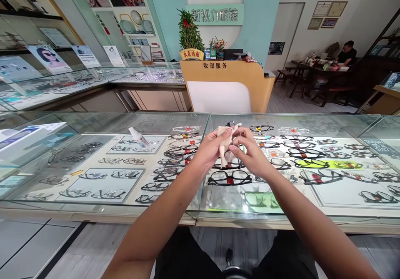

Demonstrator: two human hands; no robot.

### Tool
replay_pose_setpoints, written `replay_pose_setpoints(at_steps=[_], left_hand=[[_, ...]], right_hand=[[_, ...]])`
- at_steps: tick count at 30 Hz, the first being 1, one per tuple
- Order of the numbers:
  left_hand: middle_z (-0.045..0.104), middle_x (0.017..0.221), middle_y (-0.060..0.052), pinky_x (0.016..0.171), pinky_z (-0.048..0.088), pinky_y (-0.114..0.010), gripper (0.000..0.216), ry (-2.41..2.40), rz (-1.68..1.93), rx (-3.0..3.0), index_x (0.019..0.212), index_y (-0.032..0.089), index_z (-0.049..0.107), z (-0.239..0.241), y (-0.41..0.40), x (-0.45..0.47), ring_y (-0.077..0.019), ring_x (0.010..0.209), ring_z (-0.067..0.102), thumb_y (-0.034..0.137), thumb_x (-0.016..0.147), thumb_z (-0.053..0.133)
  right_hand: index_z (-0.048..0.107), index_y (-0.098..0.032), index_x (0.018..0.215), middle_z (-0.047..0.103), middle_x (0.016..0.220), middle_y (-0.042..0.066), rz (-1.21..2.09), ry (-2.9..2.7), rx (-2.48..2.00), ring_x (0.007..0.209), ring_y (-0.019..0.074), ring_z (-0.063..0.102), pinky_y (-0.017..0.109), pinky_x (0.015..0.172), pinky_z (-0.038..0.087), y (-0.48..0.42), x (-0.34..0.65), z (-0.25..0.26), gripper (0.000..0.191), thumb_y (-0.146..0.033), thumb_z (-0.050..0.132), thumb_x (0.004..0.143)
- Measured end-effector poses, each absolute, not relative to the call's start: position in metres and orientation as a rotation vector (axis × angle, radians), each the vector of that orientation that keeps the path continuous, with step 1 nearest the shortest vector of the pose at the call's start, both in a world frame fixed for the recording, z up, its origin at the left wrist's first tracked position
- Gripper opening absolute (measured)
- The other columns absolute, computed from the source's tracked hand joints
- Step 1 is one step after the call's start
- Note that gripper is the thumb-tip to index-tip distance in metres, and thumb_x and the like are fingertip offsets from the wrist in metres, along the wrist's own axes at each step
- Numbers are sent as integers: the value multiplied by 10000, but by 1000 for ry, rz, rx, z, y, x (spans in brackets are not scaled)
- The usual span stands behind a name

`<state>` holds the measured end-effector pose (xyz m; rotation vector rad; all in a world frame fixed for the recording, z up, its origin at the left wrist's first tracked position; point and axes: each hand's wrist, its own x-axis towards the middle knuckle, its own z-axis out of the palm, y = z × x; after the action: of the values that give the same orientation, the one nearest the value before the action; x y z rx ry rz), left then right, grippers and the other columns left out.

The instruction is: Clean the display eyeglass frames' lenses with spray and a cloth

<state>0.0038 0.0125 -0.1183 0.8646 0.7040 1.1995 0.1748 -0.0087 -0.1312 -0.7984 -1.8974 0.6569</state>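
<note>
Head view. Nearest the camera, two bare forearms rise from the lower edge and meet above the glass surface (103, 162), a display case. The left hand (210, 147) and the right hand (251, 152) are drawn close together, fingers curled; both pinch a pale cleaning cloth (225, 143) bunched between them. A dark part of a pair of glasses (231, 124) shows at the top of the cloth; the rest of it is wrapped and hidden, so which part each hand grips cannot be told. Cloth and glasses are held in the air just above the case, over the seam between two glass panes, apart from the glass.

Under the glass lie rows of displayed frames (229, 178), mostly dark-rimmed, some with red tags. A small spray bottle (139, 138) lies on its side on the surface, to the left and well apart from the hands. Behind stand a wooden cashier desk (229, 76) with a potted plant (189, 35), and at far right a seated person (346, 53) at a dark table.

Judged step: wiping the glasses with the cloth, in progress. The next move likely calls for light, even pressure through the cloth and a steady hold on the frame, so that it neither twists nor slips onto the glass.
</note>
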Motion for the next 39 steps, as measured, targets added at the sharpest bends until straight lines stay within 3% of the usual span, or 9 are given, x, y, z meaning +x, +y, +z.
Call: replay_pose_setpoints(at_steps=[6,12,16,22,26,29,34,37,39], left_hand=[[791,872,-71,681,585,-263,483,608,1182,859,983,118,822,-107,12,-2,-139,692,687,465,698,1003],[773,887,-46,816,643,-349,417,551,1136,871,942,127,780,-105,9,-8,-171,764,736,291,655,1035],[747,879,-8,706,611,-291,494,556,1140,965,1075,163,782,-107,4,-3,-138,726,693,251,656,1031],[664,729,24,574,512,-200,410,628,1220,967,860,130,755,-108,1,4,-77,615,597,346,655,1036],[693,725,6,519,482,-200,509,662,1196,849,949,118,794,-104,1,3,-82,571,593,426,628,1042],[748,807,-28,581,541,-208,549,635,1196,815,1020,110,809,-102,2,2,-107,647,660,431,640,1040],[801,890,-73,730,627,-293,399,565,1190,798,972,113,803,-103,6,-1,-177,752,745,388,747,984],[819,966,-90,842,629,-310,344,590,1238,791,1009,118,796,-106,9,-1,-198,866,771,357,808,942],[810,929,-75,826,613,-295,356,615,1248,814,1004,127,786,-108,10,-1,-190,860,761,376,805,944]], right_hand=[[685,-246,880,549,1343,123,695,-1865,-763,1416,274,515,478,1253,374,-17,179,-116,319,-487,606,1073],[750,-255,888,556,1366,99,880,-1738,-752,1434,273,509,451,1279,335,-16,188,-109,345,-534,634,1055],[737,-243,857,531,1357,96,970,-1697,-747,1429,274,509,447,1293,306,-12,188,-113,370,-572,680,1018],[683,-239,830,521,1325,93,948,-1749,-716,1453,267,480,447,1295,296,-12,179,-120,384,-567,665,1029],[681,-236,855,522,1313,97,943,-1789,-700,1424,259,494,450,1282,311,-15,175,-120,373,-550,633,1051],[696,-244,863,526,1322,93,944,-1770,-691,1436,262,485,443,1288,309,-15,175,-119,372,-566,643,1041],[763,-254,863,561,1355,90,1030,-1605,-721,1438,280,504,442,1280,325,-8,185,-120,378,-597,690,1002],[781,-265,874,600,1368,71,1114,-1416,-665,1411,282,538,437,1240,378,-1,192,-123,336,-575,718,989],[799,-270,876,615,1369,63,1121,-1313,-645,1390,281,549,429,1224,394,3,196,-124,295,-550,760,962]])
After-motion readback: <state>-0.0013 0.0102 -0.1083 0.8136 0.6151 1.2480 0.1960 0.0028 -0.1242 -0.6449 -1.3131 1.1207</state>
